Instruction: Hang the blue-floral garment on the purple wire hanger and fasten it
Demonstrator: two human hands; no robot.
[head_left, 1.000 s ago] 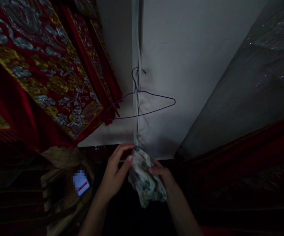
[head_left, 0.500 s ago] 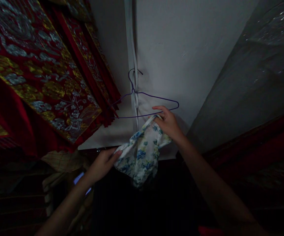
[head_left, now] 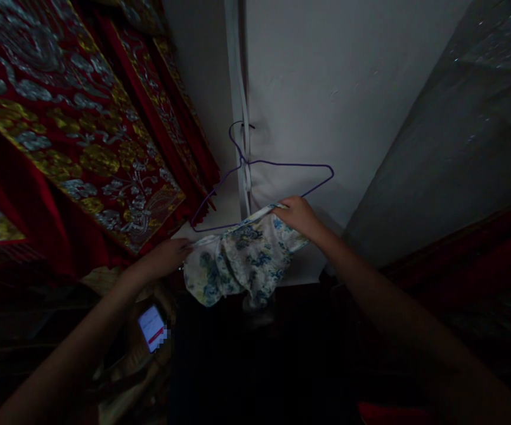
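A white floral cloth (head_left: 255, 254) with blue and yellow flowers is stretched between my two hands, its top edge pulled fairly taut. My left hand (head_left: 171, 255) pinches the left end of that edge. At the right end, my right hand (head_left: 297, 215) grips it with closed fingers. A purple wire hanger (head_left: 291, 164) hangs by its hook against the wall, tilted with its left corner lower. The cloth's top edge runs along the hanger's bottom bar and covers part of it; whether they are joined cannot be told.
Red curtains (head_left: 100, 159) with gold and silver embroidery hang at the left. White straps (head_left: 240, 88) run down the pale wall (head_left: 317, 82) behind the hanger. A lit phone (head_left: 151, 327) lies at lower left. Shiny plastic sheeting (head_left: 450, 130) covers the right side. The lower area is dark.
My left hand has moved left and up, spreading the cloth wider. My right hand has closed in on its edge. The hanger has tilted, left end down, and more of the phone shows.
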